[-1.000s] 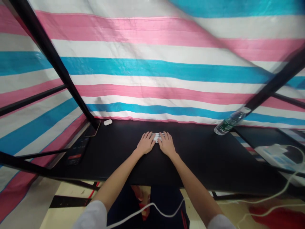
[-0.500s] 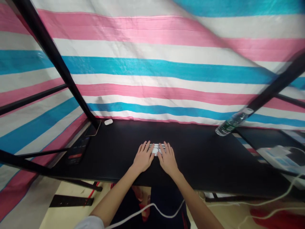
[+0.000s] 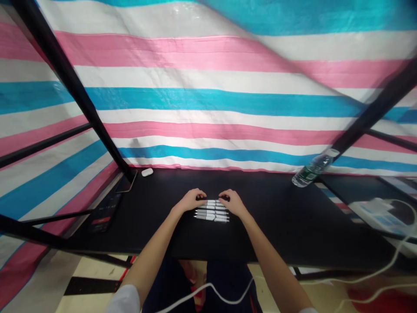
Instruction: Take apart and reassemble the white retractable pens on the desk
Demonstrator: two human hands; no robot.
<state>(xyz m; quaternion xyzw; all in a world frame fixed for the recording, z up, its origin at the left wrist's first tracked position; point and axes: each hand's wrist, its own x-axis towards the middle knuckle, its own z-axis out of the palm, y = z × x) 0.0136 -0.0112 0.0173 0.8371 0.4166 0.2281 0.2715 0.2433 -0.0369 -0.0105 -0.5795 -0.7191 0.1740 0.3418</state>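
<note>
Several white pens with dark bands lie side by side in a row on the black table, their lengths running left to right. My left hand is at the left end of the farthest pens, fingers curved and thumb apart from them. At the right end of the same pens is my right hand, curved in a similar way with a gap between thumb and fingers. Both thumbs are close to the pen ends; whether they press on them I cannot tell.
A clear plastic bottle stands at the back right. A white case and two phones, one dark with a lit screen, lie left. Black metal posts flank the table, with striped sheeting behind. A white cable crosses my lap.
Both hands, which lay flat over the pens, have moved apart and slightly away from me, fingers now curved. The row of pens is uncovered. The view has shifted a little.
</note>
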